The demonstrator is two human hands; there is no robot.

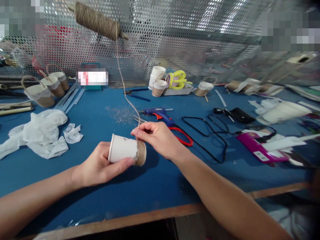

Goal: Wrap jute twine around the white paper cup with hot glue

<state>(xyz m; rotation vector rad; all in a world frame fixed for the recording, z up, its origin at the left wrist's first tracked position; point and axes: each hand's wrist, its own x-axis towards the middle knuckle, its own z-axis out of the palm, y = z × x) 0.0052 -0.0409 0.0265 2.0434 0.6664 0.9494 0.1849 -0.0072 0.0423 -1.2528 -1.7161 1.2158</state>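
A white paper cup (123, 148) lies on its side in my left hand (98, 166), whose fingers and thumb wrap around it. Brown twine (141, 153) is wound in close rows around the cup's base end. My right hand (155, 136) pinches the loose strand (127, 97) just above the wound part. From there the strand runs up to a twine spool (97, 21) hung on a stick against the perforated metal screen. Behind my right hand lie a blue glue gun (160, 114) and red-handled scissors (183, 137), partly covered by the hand.
White lace fabric (41, 133) is heaped at left, near several twine-wrapped cups with handles (40, 95). Pliers (140, 93), stacked cups (157, 75) and yellow-handled scissors (178, 80) stand or lie toward the back. A black cord (222, 146) and purple power strip (261, 148) are at right.
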